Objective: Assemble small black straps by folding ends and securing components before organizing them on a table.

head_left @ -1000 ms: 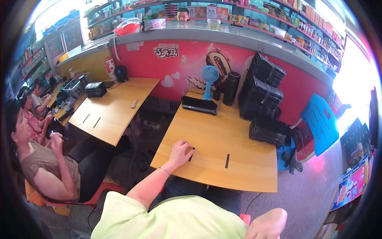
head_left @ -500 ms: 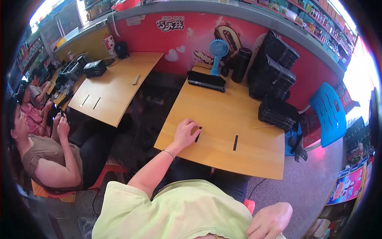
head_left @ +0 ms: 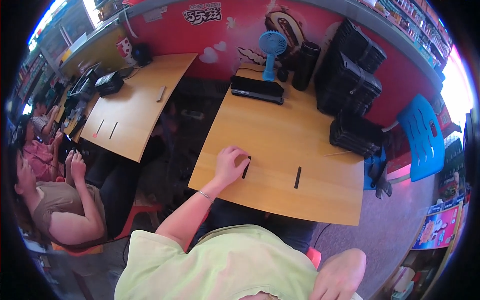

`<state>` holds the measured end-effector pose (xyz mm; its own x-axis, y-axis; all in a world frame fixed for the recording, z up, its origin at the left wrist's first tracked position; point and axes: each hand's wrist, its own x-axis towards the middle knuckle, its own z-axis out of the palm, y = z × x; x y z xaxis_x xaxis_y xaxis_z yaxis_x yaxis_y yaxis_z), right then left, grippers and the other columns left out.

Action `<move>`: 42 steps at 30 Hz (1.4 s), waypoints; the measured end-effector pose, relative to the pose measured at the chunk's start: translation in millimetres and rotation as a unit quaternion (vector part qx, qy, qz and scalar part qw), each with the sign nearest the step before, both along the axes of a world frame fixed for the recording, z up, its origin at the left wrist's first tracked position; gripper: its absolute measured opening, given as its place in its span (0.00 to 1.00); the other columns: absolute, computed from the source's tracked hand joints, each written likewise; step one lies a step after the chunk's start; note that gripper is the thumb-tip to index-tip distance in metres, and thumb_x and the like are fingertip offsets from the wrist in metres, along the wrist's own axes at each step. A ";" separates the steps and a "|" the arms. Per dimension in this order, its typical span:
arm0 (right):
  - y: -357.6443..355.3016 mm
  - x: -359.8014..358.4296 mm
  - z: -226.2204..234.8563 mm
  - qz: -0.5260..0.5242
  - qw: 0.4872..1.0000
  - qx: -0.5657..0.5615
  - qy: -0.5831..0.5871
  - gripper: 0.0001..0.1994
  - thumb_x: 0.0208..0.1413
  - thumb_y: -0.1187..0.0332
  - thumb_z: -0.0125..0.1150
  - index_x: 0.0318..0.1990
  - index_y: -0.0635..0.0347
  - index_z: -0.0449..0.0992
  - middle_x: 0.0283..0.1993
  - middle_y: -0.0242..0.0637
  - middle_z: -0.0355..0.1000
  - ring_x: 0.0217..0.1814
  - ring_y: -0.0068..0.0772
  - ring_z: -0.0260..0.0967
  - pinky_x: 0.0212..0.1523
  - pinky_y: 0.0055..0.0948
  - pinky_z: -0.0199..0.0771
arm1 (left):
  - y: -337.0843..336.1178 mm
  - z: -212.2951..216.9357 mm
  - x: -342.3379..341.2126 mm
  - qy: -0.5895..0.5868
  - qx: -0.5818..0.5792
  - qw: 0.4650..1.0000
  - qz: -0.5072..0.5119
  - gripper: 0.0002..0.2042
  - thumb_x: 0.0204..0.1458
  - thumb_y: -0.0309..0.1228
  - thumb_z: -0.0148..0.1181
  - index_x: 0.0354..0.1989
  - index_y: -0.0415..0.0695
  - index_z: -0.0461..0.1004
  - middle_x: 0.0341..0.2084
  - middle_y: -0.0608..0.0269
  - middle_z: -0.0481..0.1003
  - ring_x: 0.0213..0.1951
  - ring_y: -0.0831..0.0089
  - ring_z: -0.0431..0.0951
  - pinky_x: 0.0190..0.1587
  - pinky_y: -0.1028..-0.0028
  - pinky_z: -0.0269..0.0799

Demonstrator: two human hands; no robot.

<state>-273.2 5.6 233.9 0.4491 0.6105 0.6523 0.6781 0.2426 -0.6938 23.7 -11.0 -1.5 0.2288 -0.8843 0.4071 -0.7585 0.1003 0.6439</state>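
On the table (head_left: 280, 135), left hand (head_left: 229, 167) still seemingly touching black strip (head_left: 246, 167)

The single head camera looks steeply down from above onto the light wooden table (head_left: 280, 130), at arm's distance.

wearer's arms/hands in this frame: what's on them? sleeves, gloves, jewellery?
Both hands bare, no gloves. The left hand has a thin silver bracelet at the wrist; its forearm is uncovered up to a short, pale yellow-green T-shirt sleeve. The right hand shows no rings or watch.
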 end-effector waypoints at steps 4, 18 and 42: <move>-19.2 -0.9 -6.8 -0.022 0.999 0.030 0.035 0.12 0.59 0.63 0.53 0.44 0.60 0.74 0.31 0.33 0.66 0.30 0.32 0.64 0.30 0.28 0.66 | -39.7 15.9 7.3 0.191 0.021 0.981 -0.005 0.12 0.45 0.30 0.62 0.38 0.42 0.74 0.36 0.54 0.73 0.44 0.56 0.72 0.47 0.63 0.67; -57.0 -50.1 -124.7 -0.508 0.715 0.342 0.339 0.07 0.50 0.75 0.63 0.37 0.64 0.75 0.30 0.26 0.70 0.30 0.17 0.64 0.30 0.17 0.64 | -228.9 22.6 7.0 -0.266 0.047 0.963 -0.009 0.20 0.41 0.36 0.65 0.44 0.47 0.70 0.39 0.60 0.68 0.48 0.61 0.67 0.48 0.62 0.64; -175.4 -55.3 -214.9 -0.881 0.289 -0.328 0.181 0.22 0.41 0.82 0.53 0.49 0.67 0.71 0.54 0.46 0.66 0.59 0.48 0.58 0.60 0.38 0.59 | -7.1 143.2 24.6 0.167 -0.092 0.978 -0.083 0.14 0.45 0.16 0.60 0.42 0.37 0.71 0.37 0.64 0.71 0.38 0.80 0.71 0.42 0.82 0.68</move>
